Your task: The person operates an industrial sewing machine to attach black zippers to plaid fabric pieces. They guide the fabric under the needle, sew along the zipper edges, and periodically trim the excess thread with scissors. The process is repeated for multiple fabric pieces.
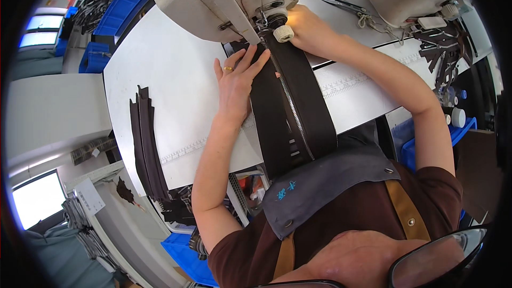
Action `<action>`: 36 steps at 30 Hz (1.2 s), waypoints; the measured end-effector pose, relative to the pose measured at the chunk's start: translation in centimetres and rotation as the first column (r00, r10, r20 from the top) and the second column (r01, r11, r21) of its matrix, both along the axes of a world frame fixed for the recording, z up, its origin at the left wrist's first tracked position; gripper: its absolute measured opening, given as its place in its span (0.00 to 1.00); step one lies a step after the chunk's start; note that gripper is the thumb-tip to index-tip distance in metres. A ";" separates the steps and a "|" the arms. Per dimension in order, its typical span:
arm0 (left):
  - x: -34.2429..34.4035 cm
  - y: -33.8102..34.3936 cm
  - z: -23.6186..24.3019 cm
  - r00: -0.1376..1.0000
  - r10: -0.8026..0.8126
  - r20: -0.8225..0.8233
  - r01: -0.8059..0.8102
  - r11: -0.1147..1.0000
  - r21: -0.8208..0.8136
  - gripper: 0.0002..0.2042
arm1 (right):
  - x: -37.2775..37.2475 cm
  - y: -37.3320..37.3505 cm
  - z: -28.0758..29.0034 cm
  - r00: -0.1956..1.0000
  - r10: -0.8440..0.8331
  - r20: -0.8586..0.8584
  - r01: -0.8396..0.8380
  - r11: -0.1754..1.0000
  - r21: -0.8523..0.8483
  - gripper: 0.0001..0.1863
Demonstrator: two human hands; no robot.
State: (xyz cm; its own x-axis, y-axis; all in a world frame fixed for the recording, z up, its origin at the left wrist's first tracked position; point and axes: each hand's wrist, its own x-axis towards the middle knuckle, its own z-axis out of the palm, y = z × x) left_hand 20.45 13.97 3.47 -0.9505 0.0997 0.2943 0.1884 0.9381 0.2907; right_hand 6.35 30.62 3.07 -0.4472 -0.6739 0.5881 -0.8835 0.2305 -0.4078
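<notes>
A dark strip of fabric (312,106) runs from beneath the needle area of a white sewing machine (205,8) down toward my apron. Along its middle lies a metal zipper (290,98), its teeth showing as a silvery line. My left hand (238,77), with a ring on one finger, rests open at the strip's left edge, fingertips close to the presser foot. On the right side of the needle area, my right hand (309,31) touches the fabric under a warm light. The machine's round knob and lower parts hide its fingertips, so its grip cannot be made out.
Dark strips (144,144) lie on the white table (181,80) at left. Scissors (344,4) sit behind my right arm, and a pile of dark zipper pieces (442,48) lies at far right. A printed ruler scale (346,85) crosses the table. Blue bins (120,8) stand beyond.
</notes>
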 end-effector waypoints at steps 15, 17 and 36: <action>0.0 -0.1 -0.1 1.000 -0.004 0.013 0.004 1.000 -0.003 0.23 | 1.4 -0.3 -0.4 0.995 -0.059 0.085 0.060 0.998 -0.007 0.06; 0.0 -0.3 -0.2 1.000 -0.003 0.015 0.004 1.000 -0.005 0.23 | 1.5 -0.7 -0.1 0.884 -0.033 0.467 0.068 0.996 -0.058 0.08; 0.2 -0.3 -0.1 1.000 -0.009 0.004 0.009 1.000 0.008 0.22 | 0.1 -0.6 2.3 0.630 -0.030 0.776 -0.112 0.985 0.129 0.13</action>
